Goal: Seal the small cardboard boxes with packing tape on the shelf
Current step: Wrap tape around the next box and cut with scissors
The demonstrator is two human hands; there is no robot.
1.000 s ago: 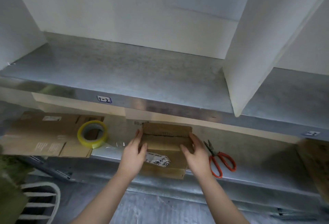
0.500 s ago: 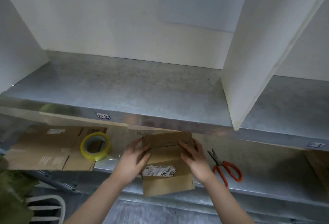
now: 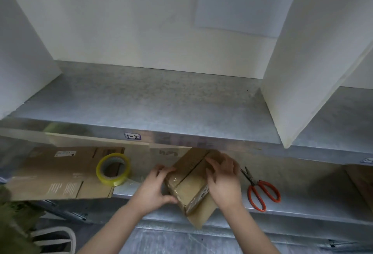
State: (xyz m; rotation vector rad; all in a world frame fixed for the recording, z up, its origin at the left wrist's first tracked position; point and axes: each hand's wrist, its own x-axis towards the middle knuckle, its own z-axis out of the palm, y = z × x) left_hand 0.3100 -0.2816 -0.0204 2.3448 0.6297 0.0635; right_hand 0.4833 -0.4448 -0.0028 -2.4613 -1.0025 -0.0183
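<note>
A small cardboard box (image 3: pixel 191 181) sits tilted and turned at the front edge of the lower metal shelf (image 3: pixel 302 193), its top flaps meeting in a dark seam, one flap hanging open at the near end. My left hand (image 3: pixel 155 187) grips the box's left side with curled fingers. My right hand (image 3: pixel 224 179) grips its right side, fingers over the top flap. A roll of yellowish clear packing tape (image 3: pixel 113 169) stands to the left, leaning on flattened cardboard (image 3: pixel 60 173).
Orange-handled scissors (image 3: pixel 260 191) lie on the shelf right of the box. An upper metal shelf (image 3: pixel 161 100) overhangs the work area, with a white divider panel (image 3: pixel 302 72) on the right. More cardboard (image 3: pixel 363 181) shows at the far right edge.
The box has been lifted off its flat position and rotated, so its seam now runs diagonally. Both hands shifted with it, and the view tilted upward.
</note>
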